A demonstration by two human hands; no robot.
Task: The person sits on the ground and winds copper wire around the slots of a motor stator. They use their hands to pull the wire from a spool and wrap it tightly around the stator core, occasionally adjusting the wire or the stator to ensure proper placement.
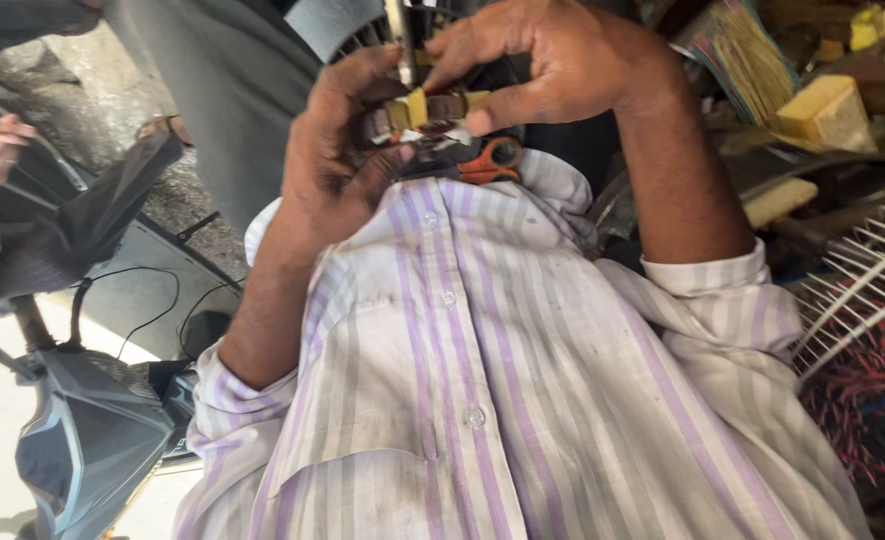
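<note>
Both hands — left (338,150), right (543,65) — pinching small yellow-banded coil (431,108), long axis left-right.

White fan grille (863,270), blue scooter (83,440)

- Left hand (338,150) up at chest height, fingers curled in, thumb and fingertips pinched tight.
- Right hand (543,60) arched over from above, fingertips pinching down, nearly touching the left.
- Both forearms bare, sleeves rolled to the elbows.
</note>
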